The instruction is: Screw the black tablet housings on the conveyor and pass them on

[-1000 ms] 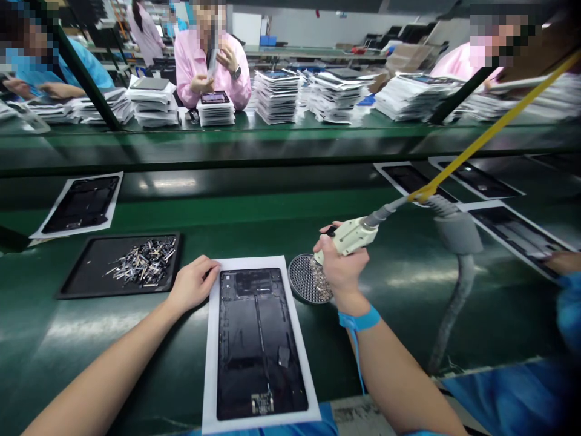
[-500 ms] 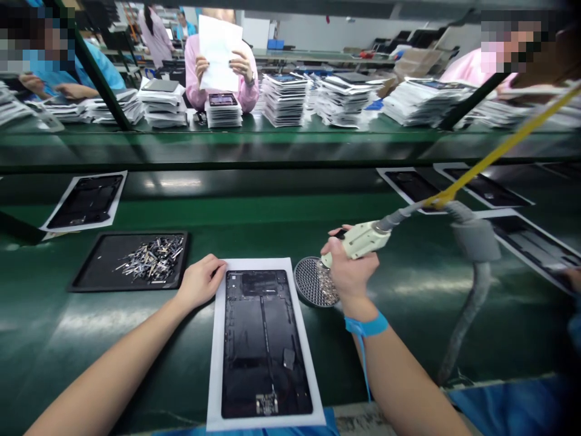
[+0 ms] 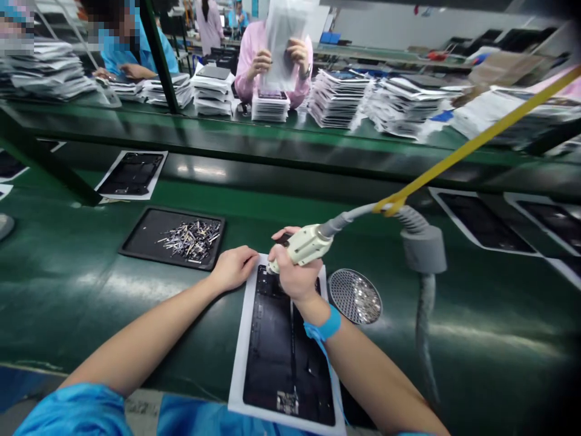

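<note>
My right hand [image 3: 297,269] is wrapped round a pale electric screwdriver [image 3: 311,244], its nose over the upper left part of a black tablet housing [image 3: 272,339]. The screwdriver's tip is hidden. The housing lies on a white paper sheet [image 3: 240,375] in front of me, and my right wrist and forearm cover part of it. At the sheet's far left corner, my left hand [image 3: 233,268] is closed, thumb and fingers pressed together at the paper's edge. Just right of the sheet sits a round perforated dish [image 3: 342,290] with small shiny screws.
A black tray [image 3: 145,236] of small metal strips stands left. More tablet housings on paper lie far left and right. The screwdriver's grey cable [image 3: 424,315] hangs from a yellow strap [image 3: 476,136]. Across the bench, a person in pink holds up a sheet behind paper stacks [image 3: 338,100].
My right hand has carried the screwdriver left from above the screw dish to the housing's upper end. My left hand stays by the sheet's corner. The view has turned to the right.
</note>
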A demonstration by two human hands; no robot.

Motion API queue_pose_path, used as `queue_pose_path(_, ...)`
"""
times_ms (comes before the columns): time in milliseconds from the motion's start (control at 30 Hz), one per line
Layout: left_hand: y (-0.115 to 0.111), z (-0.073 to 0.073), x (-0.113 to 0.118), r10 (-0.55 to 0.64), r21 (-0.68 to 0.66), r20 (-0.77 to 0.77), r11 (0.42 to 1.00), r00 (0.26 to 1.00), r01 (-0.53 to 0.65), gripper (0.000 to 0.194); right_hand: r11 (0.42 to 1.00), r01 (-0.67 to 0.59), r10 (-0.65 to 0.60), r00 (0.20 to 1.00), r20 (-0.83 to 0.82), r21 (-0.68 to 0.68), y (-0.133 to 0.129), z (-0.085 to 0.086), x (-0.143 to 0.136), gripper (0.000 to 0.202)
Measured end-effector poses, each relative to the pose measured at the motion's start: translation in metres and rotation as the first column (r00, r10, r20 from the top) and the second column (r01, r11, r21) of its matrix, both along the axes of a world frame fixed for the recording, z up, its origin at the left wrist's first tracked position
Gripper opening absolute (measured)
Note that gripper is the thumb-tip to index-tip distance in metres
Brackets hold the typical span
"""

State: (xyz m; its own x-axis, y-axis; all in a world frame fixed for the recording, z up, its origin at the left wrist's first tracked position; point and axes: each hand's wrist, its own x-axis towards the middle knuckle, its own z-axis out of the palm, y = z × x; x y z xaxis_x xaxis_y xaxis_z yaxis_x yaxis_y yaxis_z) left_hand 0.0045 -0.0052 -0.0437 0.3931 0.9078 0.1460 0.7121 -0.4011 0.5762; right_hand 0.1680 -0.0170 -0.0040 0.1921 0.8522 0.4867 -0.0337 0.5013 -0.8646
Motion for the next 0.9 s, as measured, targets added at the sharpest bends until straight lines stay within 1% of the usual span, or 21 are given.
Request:
queue_pose_path(67, -0.001, 0.001, 0.001, 0.007, -0.006, -0.015, 1.0, 1.0, -0.007, 0.027, 1.0, -0.025, 0.025, 1.0, 0.009, 0.007, 0.003, -0.006, -0.007, 0.027)
queue_pose_path(200, -0.002, 0.002, 0.004, 0.035, -0.016, -0.045, 0.999, 0.998, -0.035, 0.028, 0.998, -0.062, 0.062, 0.998, 0.013, -0.015, 0.005, -0.013, -0.012, 0.027)
queue_pose_path(433, -0.002, 0.003, 0.005, 0.038, -0.018, -0.069, 0.999, 0.997, -0.039, 0.028, 0.997, -0.071, 0.072, 0.997, 0.019, -0.043, 0.006, -0.022, -0.013, 0.029)
queue_pose_path(700, -0.001, 0.0, 0.005, 0.045, -0.027, -0.072, 0.999, 0.996, -0.047, 0.03, 0.992, -0.08, 0.085, 0.995, 0.045, -0.099, 0.006, -0.024, -0.014, 0.036)
queue_pose_path(800, 0.0, -0.001, 0.004, 0.036, -0.022, -0.047, 0.999, 0.998, -0.037, 0.03, 0.992, -0.064, 0.069, 0.997, 0.043, -0.105, 0.007, -0.024, -0.014, 0.035)
queue_pose_path(900, -0.001, 0.001, 0.003, 0.035, -0.013, -0.035, 0.999, 0.999, -0.036, 0.03, 0.993, -0.071, 0.071, 0.997, -0.003, -0.097, 0.009, -0.025, -0.015, 0.032)
